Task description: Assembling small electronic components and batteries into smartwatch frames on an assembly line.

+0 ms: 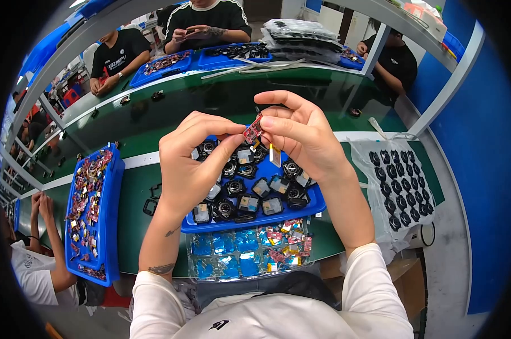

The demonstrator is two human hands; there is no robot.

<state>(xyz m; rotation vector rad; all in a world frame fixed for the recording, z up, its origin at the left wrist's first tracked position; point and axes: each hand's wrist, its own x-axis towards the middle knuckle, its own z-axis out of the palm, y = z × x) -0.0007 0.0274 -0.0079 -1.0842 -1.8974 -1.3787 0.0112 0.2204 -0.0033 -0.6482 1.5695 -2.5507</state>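
White sleeves come up from the bottom edge, and both hands are held up together over the green counter (153, 121). Between them is a small red circuit board (252, 129). The left hand (194, 161) pinches one side of the board with its thumb and first finger. The right hand (300, 134) pinches the other side with its fingertips, and its other fingers are curled loosely. The board is up in the air, not touching the counter.

Right under the hands sits a blue tray (312, 206) full of small round black parts (234, 187). Just below that tray, closer to the person, is a clear tray (194, 270) with shiny blue pieces and more red boards. Off to the left of the left hand lies a long blue tray (113, 226) of red boards. Off to the right of the right hand, a white sheet (364, 164) holds rows of black rings.
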